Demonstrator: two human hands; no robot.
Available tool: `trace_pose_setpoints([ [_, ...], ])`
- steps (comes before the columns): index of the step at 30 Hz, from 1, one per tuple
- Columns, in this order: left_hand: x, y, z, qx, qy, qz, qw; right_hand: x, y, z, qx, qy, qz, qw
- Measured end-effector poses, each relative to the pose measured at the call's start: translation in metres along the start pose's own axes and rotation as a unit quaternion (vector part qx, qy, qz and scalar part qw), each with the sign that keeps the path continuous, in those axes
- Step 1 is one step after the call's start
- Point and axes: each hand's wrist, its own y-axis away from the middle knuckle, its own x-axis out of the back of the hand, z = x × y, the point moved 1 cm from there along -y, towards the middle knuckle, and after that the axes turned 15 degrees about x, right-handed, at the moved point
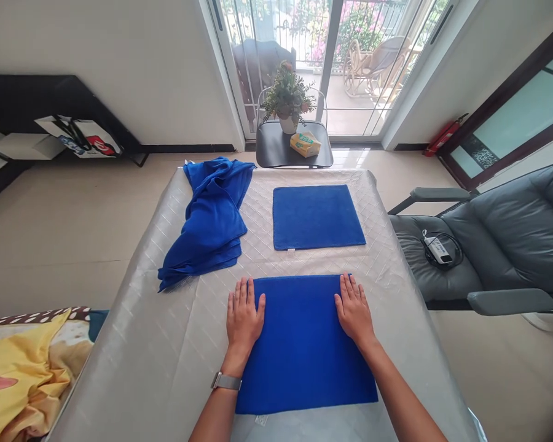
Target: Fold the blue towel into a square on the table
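blue rectangular fabric cloth [306, 344]: judged soft, light; take hold at far corners, where left hand [245, 322] and right hand [356, 316] rest flat, fingers [244, 293] extended, gripping nothing.

This looks like a home: beyond the sliding glass door [329, 67], a balcony [334, 89] with a rattan rocking chair [378, 63]; before the door, a potted plant [286, 93]; nearer, right of the door, a padded armchair [504, 236].
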Motion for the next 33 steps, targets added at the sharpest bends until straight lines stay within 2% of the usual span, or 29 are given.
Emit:
trace_pose_setpoints([
  [6,0.004,0.002,0.001,0.003,0.002,0.002,1.000,0.000,-0.001,-0.005,-0.011,-0.014,-0.015,1.000],
  [9,0.014,0.010,0.019,0.030,0.029,0.037,0.998,0.004,-0.003,-0.006,-0.016,-0.022,-0.025,0.999],
  [12,0.018,0.027,0.066,0.012,0.067,0.047,0.997,0.006,-0.004,-0.006,-0.016,-0.021,-0.024,0.999],
  [14,0.012,0.041,0.109,-0.061,0.091,0.004,0.994,0.005,-0.003,-0.005,-0.011,-0.016,-0.020,1.000],
  [17,-0.009,0.058,0.165,-0.180,0.099,-0.076,0.976,0.003,0.001,-0.003,0.011,-0.002,-0.018,1.000],
  [20,-0.030,0.066,0.187,-0.201,0.093,-0.105,0.969,0.002,0.003,-0.002,0.035,0.008,-0.018,0.999],
  [23,-0.037,0.064,0.178,-0.183,0.077,-0.100,0.975,0.000,0.002,-0.001,0.026,0.007,-0.008,1.000],
  [26,-0.031,0.057,0.154,-0.158,0.065,-0.086,0.982,-0.002,-0.001,-0.001,0.009,-0.005,-0.005,1.000],
  [29,-0.019,0.044,0.120,-0.121,0.045,-0.066,0.989,-0.003,-0.003,-0.002,0.000,-0.014,-0.004,1.000],
  [33,-0.004,0.025,0.061,-0.057,0.005,-0.029,0.998,-0.002,-0.003,-0.002,-0.007,-0.017,-0.001,1.000],
])
